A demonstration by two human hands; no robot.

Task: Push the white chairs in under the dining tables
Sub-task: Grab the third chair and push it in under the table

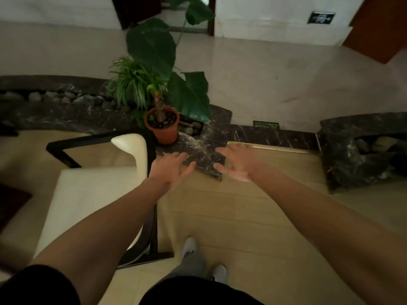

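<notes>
Head view, looking down along both outstretched arms. Left hand [171,170] and right hand [237,164]: palms down, fingers straight and spread. Each grip is fully slack and has hold of nothing. The hands hang side by side, apart, over the corner of a dark marble ledge [204,139] and the beige tiled floor [253,216].

White chair [92,201]: lower left, a cream seat on a black frame [63,150]. Its curved white upright part is just left of the left hand. The left forearm crosses above the seat's right edge — whether it touches cannot be told. A dark surface [11,205] at the far left edge, beside the seat, may be a desk — too little shows to tell.

On the ledge stands a large-leaved plant [152,47] in a terracotta pot [163,128], and grey pebbles [66,97] lie in the bed behind. Bottom centre: two white shoes [189,247] and grey trousers [191,265].
</notes>
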